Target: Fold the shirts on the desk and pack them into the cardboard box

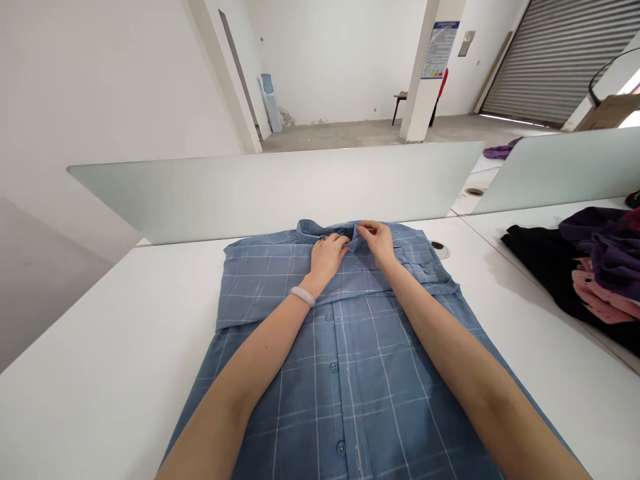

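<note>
There's one poster [440, 50] on the pillar [423, 107] at one o'clock (its print is too small to read from here). One blue checked shirt [300, 400] lies front up mid-table [100, 333], its collar [307, 230] toward twelve, three buttons [334, 367] showing below the cloth folded across its chest. The right hand [380, 243] pinches the collar's edge; the left hand [327, 257] rests just beside it, whether gripping I can't tell. One pale bracelet [303, 296] circles that wrist. One clothes pile [600, 227] sits at three.
</note>
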The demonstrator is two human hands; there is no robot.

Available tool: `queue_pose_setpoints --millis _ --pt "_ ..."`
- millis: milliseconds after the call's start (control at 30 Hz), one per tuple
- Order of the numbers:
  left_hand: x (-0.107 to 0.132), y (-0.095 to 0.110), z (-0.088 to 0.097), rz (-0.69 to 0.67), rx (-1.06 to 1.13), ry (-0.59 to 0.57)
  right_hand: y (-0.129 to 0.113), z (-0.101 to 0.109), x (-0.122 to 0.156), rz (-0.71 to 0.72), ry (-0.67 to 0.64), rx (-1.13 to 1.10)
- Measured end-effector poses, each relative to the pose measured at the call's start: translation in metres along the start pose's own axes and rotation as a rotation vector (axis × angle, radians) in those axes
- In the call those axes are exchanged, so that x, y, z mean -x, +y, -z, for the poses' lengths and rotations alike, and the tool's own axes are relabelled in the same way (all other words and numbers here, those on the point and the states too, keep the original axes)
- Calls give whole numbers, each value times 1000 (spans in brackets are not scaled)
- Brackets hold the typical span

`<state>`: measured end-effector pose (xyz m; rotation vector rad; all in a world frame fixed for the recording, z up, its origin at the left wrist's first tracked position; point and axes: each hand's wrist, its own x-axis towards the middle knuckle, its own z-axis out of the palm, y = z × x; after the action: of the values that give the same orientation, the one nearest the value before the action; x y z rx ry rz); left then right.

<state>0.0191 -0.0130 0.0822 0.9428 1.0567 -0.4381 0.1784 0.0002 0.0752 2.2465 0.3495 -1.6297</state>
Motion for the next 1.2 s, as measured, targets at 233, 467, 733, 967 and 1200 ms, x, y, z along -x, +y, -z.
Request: queue_pose_setpoints --millis 233,467,733,967,1200 --pt "1 1 1 31 0 -10 -36 -14 -22 415 -160 889" --pt "1 3 0 69 19 -12 -48 -23 -48 255 -1 837" --pt "4 4 1 156 192 123 -49 -11 -35 231 -11 552" --pt "3 2 1 125 77 184 -21 4 1 391 -374 596" --pt "3 -3 -5 213 15 209 10 -12 4 449 -425 816"
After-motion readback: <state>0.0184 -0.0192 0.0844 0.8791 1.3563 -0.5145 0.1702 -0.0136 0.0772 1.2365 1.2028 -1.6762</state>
